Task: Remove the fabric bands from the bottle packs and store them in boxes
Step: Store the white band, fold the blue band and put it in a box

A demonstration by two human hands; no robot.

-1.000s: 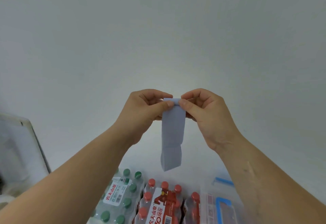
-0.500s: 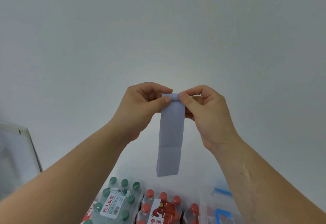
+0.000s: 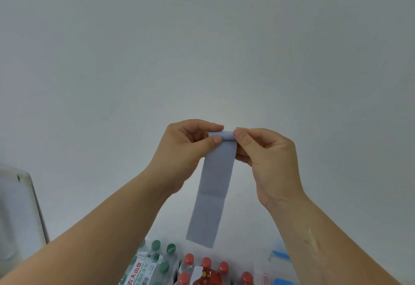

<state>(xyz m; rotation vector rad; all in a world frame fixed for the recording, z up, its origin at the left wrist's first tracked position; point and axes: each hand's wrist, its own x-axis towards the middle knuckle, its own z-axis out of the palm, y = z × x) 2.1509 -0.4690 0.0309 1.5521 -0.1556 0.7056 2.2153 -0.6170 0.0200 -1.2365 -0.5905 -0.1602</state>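
- Up front, pinching the top end of the grey-blue fabric band [image 3: 213, 190] with both hands, before a plain pale wall [image 3: 202, 48].
- With the left hand [image 3: 179, 156], at 9 o'clock of the band's top: thumb pressed on the near face and curled fingers behind, gripping the left edge.
- With the right hand [image 3: 267, 161], at 3 o'clock of the top: thumb and forefinger closed on the right edge, other fingers curled behind the strip.
- Rolled or folded over at the top between the two thumbs; hard to tell which.
- Hanging free from that grip toward 6 o'clock, slanting slightly to 7, creased across about midway, lower end touching nothing.
- Below the loose end, at 7 o'clock: a green-capped bottle pack [image 3: 155, 264] with a white and green label.
- Just beside that, at 6 o'clock: a red-capped bottle pack [image 3: 206, 269], caps upward, cut by the bottom edge.
- At 5 o'clock, partly behind the right forearm: a clear box [image 3: 261, 275] with blue latches, mostly hidden.
- At 8 o'clock, well apart from the hands: a white panel [image 3: 20, 206] with a grey edge.
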